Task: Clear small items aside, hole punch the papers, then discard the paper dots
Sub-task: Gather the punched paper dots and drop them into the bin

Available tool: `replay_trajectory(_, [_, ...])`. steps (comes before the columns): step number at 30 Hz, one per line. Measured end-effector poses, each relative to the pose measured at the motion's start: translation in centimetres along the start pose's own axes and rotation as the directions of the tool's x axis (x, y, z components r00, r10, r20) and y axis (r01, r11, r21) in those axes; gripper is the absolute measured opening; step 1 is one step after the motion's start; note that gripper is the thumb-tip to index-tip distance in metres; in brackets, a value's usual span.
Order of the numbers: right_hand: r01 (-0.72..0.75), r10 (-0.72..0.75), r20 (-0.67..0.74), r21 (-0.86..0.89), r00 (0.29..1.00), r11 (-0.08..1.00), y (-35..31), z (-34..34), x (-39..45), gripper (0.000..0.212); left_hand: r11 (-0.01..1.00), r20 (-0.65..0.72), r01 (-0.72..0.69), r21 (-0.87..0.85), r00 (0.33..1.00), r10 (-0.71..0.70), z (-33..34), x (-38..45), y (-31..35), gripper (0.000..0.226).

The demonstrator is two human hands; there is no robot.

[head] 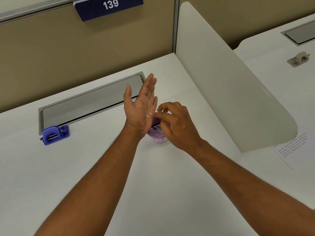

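White desk [85, 167] fills lower frame; grey hatch [88, 103] set in it at centre left. Pale divider panel [221, 82] stands at right; printed paper [293, 150] lies past it at right edge. Sign reading 139 [109, 7] at top. Left hand [141, 106] at centre, fingers straight, palm upright, few paper dots [148, 115] stuck near palm edge. Right hand [175, 123] just beside it, fingertips pinched narrow at palm; whether pinching dot, cannot tell. Purple cup [157, 133] beneath both hands, dots inside. Blue hole punch [55, 134] at left, well apart.
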State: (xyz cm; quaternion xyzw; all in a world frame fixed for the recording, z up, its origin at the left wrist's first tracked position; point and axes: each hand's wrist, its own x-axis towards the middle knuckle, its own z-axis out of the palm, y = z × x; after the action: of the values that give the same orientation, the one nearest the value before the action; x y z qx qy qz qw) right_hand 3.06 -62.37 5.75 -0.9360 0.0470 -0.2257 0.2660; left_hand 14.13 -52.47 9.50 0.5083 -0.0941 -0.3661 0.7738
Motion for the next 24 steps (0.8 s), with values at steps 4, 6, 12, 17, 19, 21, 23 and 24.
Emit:
replay_trajectory(4, [0.005,-0.004,0.015,-0.042,1.000,0.999,0.0,0.3,-0.2,0.040,1.000,0.001,-0.001,0.006,1.000,0.001,0.1,0.0,0.1,0.082])
replay_trajectory(6, [-0.026,0.025,-0.021,-0.050,0.999,0.998,0.1,0.4,-0.2,0.031,1.000,-0.005,0.002,0.009,1.000,-0.002,0.1,0.1,0.0,0.081])
replay_trajectory(12, [-0.015,0.014,-0.035,-0.034,0.999,0.999,-0.2,0.4,-0.3,0.033,1.000,-0.002,0.009,0.017,1.000,-0.008,0.1,0.1,-0.1,0.081])
replay_trajectory(17, [0.019,-0.022,0.043,0.070,0.999,0.997,-0.9,0.3,-0.3,0.047,1.000,0.004,0.014,-0.002,1.000,-0.014,-0.1,0.2,0.1,0.080])
replay_trajectory(19, [0.015,-0.017,0.038,0.057,0.999,0.998,-0.9,0.2,-0.3,0.042,1.000,0.001,0.012,-0.005,1.000,-0.012,-0.1,0.2,0.0,0.078])
replay_trajectory(21, [-0.013,0.013,-0.004,0.032,1.000,0.999,-0.6,0.1,-0.3,0.035,1.000,0.000,0.003,-0.008,1.000,-0.003,-0.1,0.2,0.0,0.075])
replay_trajectory(23, [-0.015,0.015,-0.007,0.029,1.000,0.999,-0.5,-0.1,-0.2,0.039,1.000,0.005,-0.003,-0.018,1.000,0.003,-0.1,0.2,0.2,0.074])
replay_trajectory(24, [-0.006,0.006,0.013,0.035,1.000,0.999,-0.6,-0.1,-0.1,0.044,1.000,0.006,-0.006,-0.023,1.000,0.007,0.0,0.3,0.3,0.074])
